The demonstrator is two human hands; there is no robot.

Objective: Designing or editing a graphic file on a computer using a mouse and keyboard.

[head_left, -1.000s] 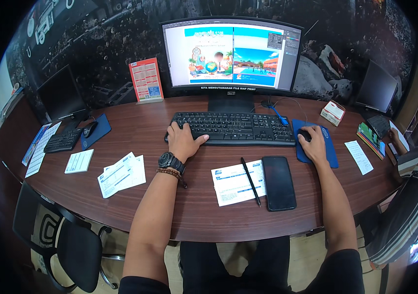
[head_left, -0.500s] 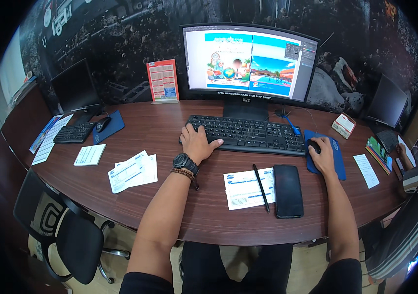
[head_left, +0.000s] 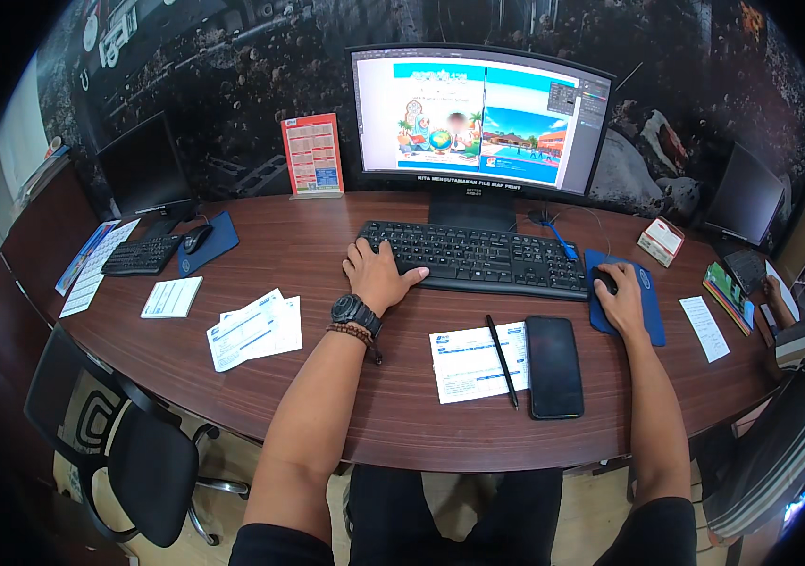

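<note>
My left hand rests with spread fingers on the left end of a black keyboard, thumb along its front edge; a black watch and beads circle that wrist. My right hand is curled over a dark computer mouse on a blue mat. Behind the keyboard a curved monitor shows a design program with two illustrated pages. Between my forearms lie white printed papers, a black pen and a dark phone.
Left: papers, notepad, monitor, office chair. Behind: red standing calendar. Right: small box, note slip, colourful booklets, monitor, another person in striped clothing at the edge.
Since a second ago the view has shifted, so the desk and monitor sit further right and slightly lower in the picture. My hands stay on the keyboard and mouse.
</note>
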